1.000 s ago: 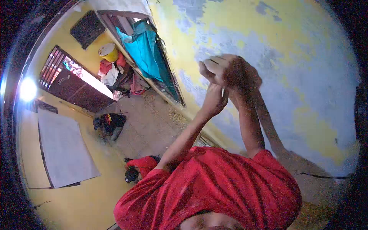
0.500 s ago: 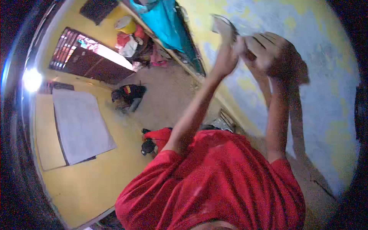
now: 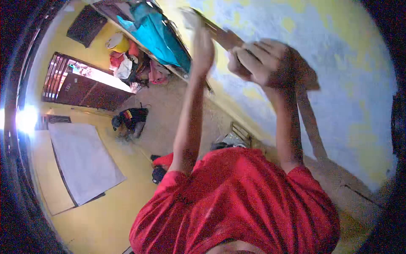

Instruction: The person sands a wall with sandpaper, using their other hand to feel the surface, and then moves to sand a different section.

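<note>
My left hand (image 3: pixel 203 53) is raised close to the patchy painted wall (image 3: pixel 347 80), blurred by motion. At its fingertips is a pale, thin-edged thing (image 3: pixel 191 17), too smeared to name. To the right, my right hand (image 3: pixel 266 63) is closed, its fingers curled toward the palm. Whatever it grips, if anything, is hidden. The two hands are apart, and both arms cast shadows on the wall, which is bluish-white with yellow patches.
Two people, one in a dark shirt (image 3: pixel 134 120) and one in red (image 3: pixel 163 161), are low by the yellow wall (image 3: pixel 84 224). A white sheet (image 3: pixel 86 161) hangs there. Turquoise cloth (image 3: pixel 158 40), a yellow bucket (image 3: pixel 117 43) and heaped bags (image 3: pixel 124 67) lie beyond, near a brown door (image 3: pixel 91 91).
Both hands have shifted left in view, the left one farther, widening the gap between them. My head view has turned slightly, so the room sits lower and farther left.
</note>
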`<state>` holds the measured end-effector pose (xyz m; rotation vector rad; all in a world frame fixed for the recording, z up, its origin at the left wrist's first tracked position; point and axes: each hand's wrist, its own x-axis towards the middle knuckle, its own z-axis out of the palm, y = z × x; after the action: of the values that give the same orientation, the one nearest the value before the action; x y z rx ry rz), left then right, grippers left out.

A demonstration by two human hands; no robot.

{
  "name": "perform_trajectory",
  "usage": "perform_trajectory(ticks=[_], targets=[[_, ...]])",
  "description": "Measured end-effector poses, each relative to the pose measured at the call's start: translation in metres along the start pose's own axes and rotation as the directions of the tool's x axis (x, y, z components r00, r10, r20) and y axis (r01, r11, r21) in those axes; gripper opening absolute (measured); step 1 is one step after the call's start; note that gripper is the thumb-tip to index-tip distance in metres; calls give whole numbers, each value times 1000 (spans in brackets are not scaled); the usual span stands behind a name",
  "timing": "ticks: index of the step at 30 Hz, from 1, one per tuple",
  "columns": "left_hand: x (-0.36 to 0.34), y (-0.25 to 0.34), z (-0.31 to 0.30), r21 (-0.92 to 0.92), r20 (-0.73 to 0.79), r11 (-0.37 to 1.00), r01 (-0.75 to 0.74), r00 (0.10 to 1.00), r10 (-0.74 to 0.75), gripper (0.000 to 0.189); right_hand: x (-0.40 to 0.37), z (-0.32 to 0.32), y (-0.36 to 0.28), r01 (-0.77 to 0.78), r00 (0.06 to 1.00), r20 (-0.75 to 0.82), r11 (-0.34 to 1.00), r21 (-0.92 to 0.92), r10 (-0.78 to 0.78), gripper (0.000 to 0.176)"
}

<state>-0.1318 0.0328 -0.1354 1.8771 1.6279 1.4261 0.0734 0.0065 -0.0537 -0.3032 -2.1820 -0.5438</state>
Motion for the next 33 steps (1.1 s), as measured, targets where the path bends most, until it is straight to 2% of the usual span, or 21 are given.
perform_trajectory(ticks=[1,2,4,5,7,8,10,11,12,14,17,18,20,21,22,24,26,28,30,32,33], targets=[[-13,-79,28,258,-21,897,-360,926,377,53,-3,4,1,10,1000,-25,1000,0,-10,12],[-21,43,27,-212,-181,947,-242,962,206,60,-3,4,2,21,999,-50,1000,-3,-21,12],[-19,76,28,-195,-400,901,-387,870,287,60,5,-4,1,52,999,2,998,19,-52,12],[-13,60,25,-193,-409,902,-386,867,283,60,7,-2,2,42,999,-17,999,15,-41,13],[3,-3,15,-33,-249,941,-337,915,319,56,8,-3,0,37,999,-34,999,11,-37,14],[9,-16,12,51,-164,945,-323,930,327,55,8,-5,1,26,999,-19,1000,12,-26,15],[6,21,10,-127,-107,964,-235,969,222,62,9,-6,2,26,1000,-15,1000,0,-26,17],[-6,18,18,-115,-54,951,-287,958,283,66,9,-5,2,6,1000,6,1000,-1,-6,18],[-26,53,21,-222,-131,887,-406,914,385,70,1,-2,-1,-12,1000,25,1000,-2,12,20],[-41,62,36,-180,-39,927,-328,944,327,68,7,-10,2,40,998,49,999,0,-40,22],[-18,53,16,-115,-44,936,-332,943,329,64,3,-6,1,45,999,-31,995,85,-42,22],[-8,50,5,-177,7,964,-199,979,203,62,5,-6,0,57,998,-26,994,89,-55,22],[15,62,-14,-124,-158,929,-348,931,327,64,8,-8,-3,36,998,-49,998,47,-33,22],[13,73,-11,-141,-197,939,-314,938,284,66,3,-6,-2,39,998,-50,998,46,-37,22],[8,68,-2,-62,-175,948,-311,939,296,68,-3,-4,0,46,998,-47,996,71,-42,21],[-17,54,20,-135,-64,935,-329,944,323,70,-1,-4,4,66,996,-59,995,80,-61,20],[-17,63,20,-127,-90,928,-349,936,340,70,4,-8,1,40,999,14,995,96,-41,17],[-16,58,19,-122,-121,934,-336,939,322,70,1,-7,2,75,997,12,993,90,-76,16],[9,34,5,-37,-193,935,-352,921,339,67,0,-5,0,30,999,-39,993,112,-25,16],[37,19,-14,-47,-292,953,-299,916,274,55,3,-9,1,48,999,-12,991,124,-47,17],[50,15,-23,-149,-298,958,-244,935,192,53,6,-11,4,54,998,6,991,119,-55,17]])
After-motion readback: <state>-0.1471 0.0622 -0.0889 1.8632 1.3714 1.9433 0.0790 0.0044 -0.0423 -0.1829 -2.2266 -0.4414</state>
